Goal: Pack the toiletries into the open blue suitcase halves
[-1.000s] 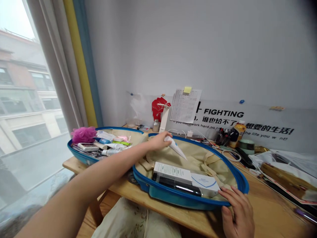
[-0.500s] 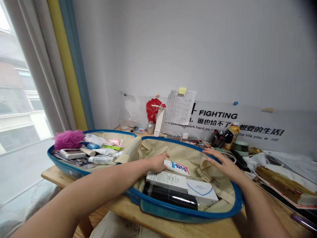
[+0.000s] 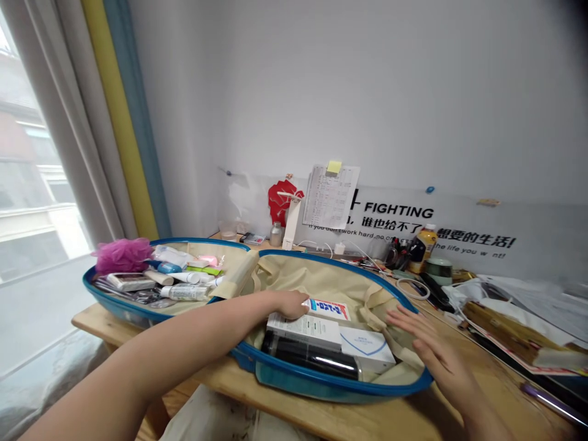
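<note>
An open blue suitcase (image 3: 321, 384) with beige lining lies on a wooden desk. My left hand (image 3: 288, 304) reaches into its near half, fingers closed round the cap end of a white toothpaste tube (image 3: 327, 309) that lies flat behind a white box (image 3: 305, 325). A second white box with a blue mark (image 3: 367, 348) and a black bottle (image 3: 309, 357) lie along the front wall. My right hand (image 3: 432, 350) hovers over the case's right edge, fingers stretched out and empty.
The suitcase's far half (image 3: 114, 305) holds a pink bath pouf (image 3: 121, 254) and several tubes and bottles. Behind stand an orange drink bottle (image 3: 422, 248), a green jar (image 3: 438, 270), cables and wall papers. Books and papers (image 3: 514, 321) pile at right. A curtain (image 3: 87, 116) and window are at left.
My left hand has lowered the toothpaste tube from a raised tilt to flat in the case. My right hand left the front rim, swept over the lining, then drew back to the right edge.
</note>
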Motion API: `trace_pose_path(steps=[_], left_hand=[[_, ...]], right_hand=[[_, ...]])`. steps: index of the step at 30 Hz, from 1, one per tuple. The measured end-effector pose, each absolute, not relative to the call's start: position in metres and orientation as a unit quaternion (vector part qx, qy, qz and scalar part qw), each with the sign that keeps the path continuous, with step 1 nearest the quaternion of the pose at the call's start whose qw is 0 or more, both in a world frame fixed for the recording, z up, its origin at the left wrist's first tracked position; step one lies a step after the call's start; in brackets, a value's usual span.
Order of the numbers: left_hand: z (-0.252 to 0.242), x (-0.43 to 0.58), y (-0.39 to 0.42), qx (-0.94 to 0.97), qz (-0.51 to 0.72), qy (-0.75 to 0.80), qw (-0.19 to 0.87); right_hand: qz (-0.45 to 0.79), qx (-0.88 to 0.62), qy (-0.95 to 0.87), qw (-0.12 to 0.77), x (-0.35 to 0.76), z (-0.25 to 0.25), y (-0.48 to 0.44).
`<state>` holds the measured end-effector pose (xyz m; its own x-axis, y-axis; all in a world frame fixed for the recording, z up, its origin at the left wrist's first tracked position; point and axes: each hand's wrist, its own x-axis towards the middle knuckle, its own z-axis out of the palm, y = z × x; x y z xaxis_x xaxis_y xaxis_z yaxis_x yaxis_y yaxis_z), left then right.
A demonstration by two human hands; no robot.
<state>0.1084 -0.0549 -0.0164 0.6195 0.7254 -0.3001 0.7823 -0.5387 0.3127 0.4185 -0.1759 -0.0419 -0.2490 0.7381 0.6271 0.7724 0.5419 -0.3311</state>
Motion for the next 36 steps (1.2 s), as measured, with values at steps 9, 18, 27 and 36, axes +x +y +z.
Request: trace_pose_path(steps=[9, 18, 27, 36], left_hand=[[-0.010, 0.114, -0.064, 0.896, -0.108, 0.370, 0.221], [-0.008, 0.116, -0.061, 0.909, -0.110, 0.330, 0.230], [-0.019, 0.116, -0.058, 0.887, -0.119, 0.389, 0.219], [-0.019, 0.121, -0.058, 0.902, -0.101, 0.345, 0.237]], right_hand=[[-0.151, -0.488, -0.733, 0.449, 0.418, -0.079, -0.193], [-0.288, -0.438, -0.730, 0.438, 0.348, -0.079, -0.216], [-0.345, -0.417, -0.706, 0.457, 0.301, -0.092, -0.221], [-0.347, -0.419, -0.704, 0.457, 0.306, -0.095, -0.220]])
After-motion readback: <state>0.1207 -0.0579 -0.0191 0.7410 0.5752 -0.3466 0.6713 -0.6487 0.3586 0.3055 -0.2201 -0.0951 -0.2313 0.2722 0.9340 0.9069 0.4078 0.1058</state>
